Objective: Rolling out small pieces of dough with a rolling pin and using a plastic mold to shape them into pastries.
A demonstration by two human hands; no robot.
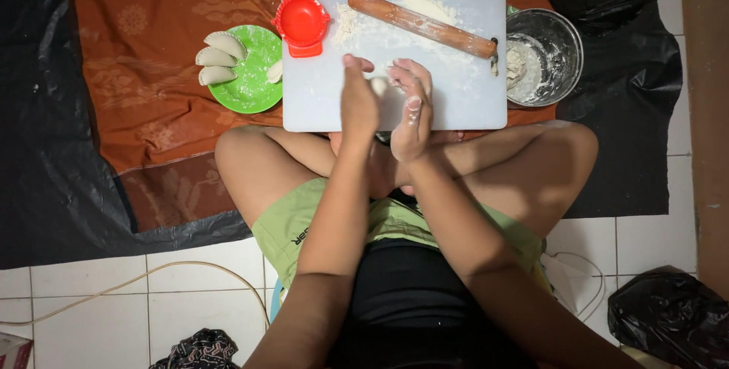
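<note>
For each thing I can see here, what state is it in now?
left hand: pressed against the dough piece, floured
right hand: cupped around the dough piece, floured
dough piece: small, held between both palms
rolling pin: lying flat on the board, dusty
cutting board: flour scattered on its far part
red dumpling press: open, empty
green plate: holds four folded dumplings
metal bowl: floury, some dough inside

A home floor used for making food

A person sits cross-legged on white floor tiles point(190, 316) with an orange cloth point(152, 73) spread out, a white cutting board point(456, 103) dusted with flour, a wooden rolling pin point(421, 23), and a green plate point(254, 84) of dumplings.
</note>
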